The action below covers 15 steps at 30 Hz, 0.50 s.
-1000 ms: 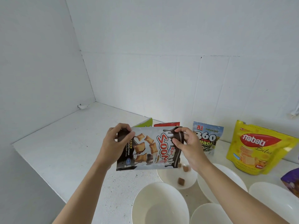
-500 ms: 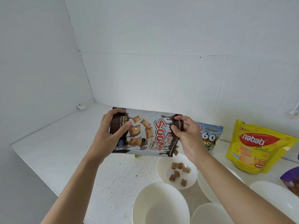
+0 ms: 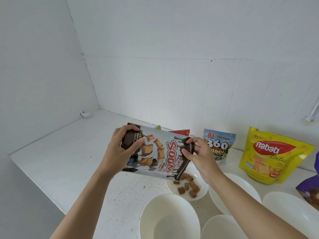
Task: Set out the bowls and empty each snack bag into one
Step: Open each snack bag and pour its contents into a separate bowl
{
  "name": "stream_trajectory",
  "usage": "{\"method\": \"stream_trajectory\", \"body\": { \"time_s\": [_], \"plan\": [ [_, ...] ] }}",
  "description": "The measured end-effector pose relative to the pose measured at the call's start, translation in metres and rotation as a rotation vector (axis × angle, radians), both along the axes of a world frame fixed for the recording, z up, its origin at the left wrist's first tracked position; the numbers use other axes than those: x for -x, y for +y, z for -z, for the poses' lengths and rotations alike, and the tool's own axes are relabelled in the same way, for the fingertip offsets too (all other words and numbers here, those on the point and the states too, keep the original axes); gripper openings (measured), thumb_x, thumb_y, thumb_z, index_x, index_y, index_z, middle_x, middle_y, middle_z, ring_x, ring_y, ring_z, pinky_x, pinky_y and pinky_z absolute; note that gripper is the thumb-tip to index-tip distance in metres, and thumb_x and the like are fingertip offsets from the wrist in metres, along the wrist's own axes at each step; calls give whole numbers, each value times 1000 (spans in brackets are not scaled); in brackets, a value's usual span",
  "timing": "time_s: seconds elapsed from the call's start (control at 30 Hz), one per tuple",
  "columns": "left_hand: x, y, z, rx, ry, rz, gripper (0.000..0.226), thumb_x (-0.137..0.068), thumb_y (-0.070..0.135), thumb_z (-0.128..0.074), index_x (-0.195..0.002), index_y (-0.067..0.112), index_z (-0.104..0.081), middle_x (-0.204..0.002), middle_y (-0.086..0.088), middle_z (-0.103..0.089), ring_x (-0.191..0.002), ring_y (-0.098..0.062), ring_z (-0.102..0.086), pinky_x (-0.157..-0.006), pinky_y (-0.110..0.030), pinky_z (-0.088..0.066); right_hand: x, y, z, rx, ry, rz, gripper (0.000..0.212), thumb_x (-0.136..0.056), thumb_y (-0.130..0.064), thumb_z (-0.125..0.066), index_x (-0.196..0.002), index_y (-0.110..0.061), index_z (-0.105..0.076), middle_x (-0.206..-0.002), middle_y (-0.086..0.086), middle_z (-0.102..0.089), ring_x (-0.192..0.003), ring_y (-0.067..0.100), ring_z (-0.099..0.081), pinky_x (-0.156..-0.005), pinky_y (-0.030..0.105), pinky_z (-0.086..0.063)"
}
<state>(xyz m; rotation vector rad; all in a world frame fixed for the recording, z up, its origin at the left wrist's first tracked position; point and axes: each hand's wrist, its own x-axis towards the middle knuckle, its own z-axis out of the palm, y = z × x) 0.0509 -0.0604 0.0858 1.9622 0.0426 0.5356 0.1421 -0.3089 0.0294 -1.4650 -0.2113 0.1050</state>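
Note:
I hold a silver and brown Soom snack bag (image 3: 160, 156) sideways above the counter, its open mouth tilted down to the right. My left hand (image 3: 120, 149) grips the bag's bottom end. My right hand (image 3: 198, 154) pinches the opened top edge. Below the mouth stands a small white bowl (image 3: 204, 190) with several brown square biscuits (image 3: 187, 186) in it. A large empty white bowl (image 3: 169, 219) stands nearer to me, another (image 3: 238, 190) lies under my right forearm, a small one (image 3: 221, 228) at the bottom edge, one more (image 3: 290, 211) at right.
Along the tiled back wall stand a blue 360 bag (image 3: 218, 145) and a yellow Nabati bag (image 3: 269, 157). A purple bag (image 3: 310, 192) is cut off at right. Red (image 3: 180, 132) and green (image 3: 158, 127) bags peek behind the Soom bag. The counter's left edge (image 3: 34, 183) drops off.
The bag has been raised and tilted further toward its mouth. More biscuits have dropped into the small bowl, from one or two to several.

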Motion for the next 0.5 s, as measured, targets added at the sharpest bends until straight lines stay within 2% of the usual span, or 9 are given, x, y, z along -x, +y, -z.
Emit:
{"method": "stream_trajectory", "body": {
  "time_s": [0.1,0.17,0.27,0.33,0.5],
  "plan": [
    [-2,-1,-5,-16,-1,-11,30,-81,48,-69,-110,44,-61,-124,11,-53,-110,-18,-64,-75,-39,-65,-1,0,-2,5,6,4,25,-89,3,-71,-103,-11,-58,-96,10,-78,-96,30,-74,-85,47,-62],
    [-4,0,-13,-20,-18,-22,29,-84,45,-71,-112,42,-61,-124,6,-57,-108,-21,-66,-73,-37,-65,-2,0,-7,-24,-1,-3,25,-89,4,-71,-105,-9,-58,-97,11,-78,-97,31,-73,-85,47,-61],
    [-8,3,-31,4,-64,-33,27,-89,34,-74,-113,38,-61,-123,-2,-62,-104,-25,-69,-67,-34,-64,-3,1,-21,-111,3,-22,25,-89,5,-70,-108,-7,-58,-98,15,-77,-98,33,-73,-77,39,-61],
    [-9,3,-44,1,-98,-33,27,-90,31,-75,-112,38,-61,-122,2,-63,-104,-24,-69,-68,-36,-65,-3,2,-29,-161,8,-27,26,-89,6,-69,-109,-7,-58,-99,17,-77,-96,33,-73,-73,35,-61],
    [-12,3,-59,-12,-122,-24,25,-90,31,-76,-110,39,-61,-121,5,-64,-105,-24,-68,-71,-42,-66,-4,4,-39,-169,-24,-10,26,-90,4,-70,-108,-10,-58,-99,16,-77,-93,31,-74,-72,37,-61]
  ]
}}
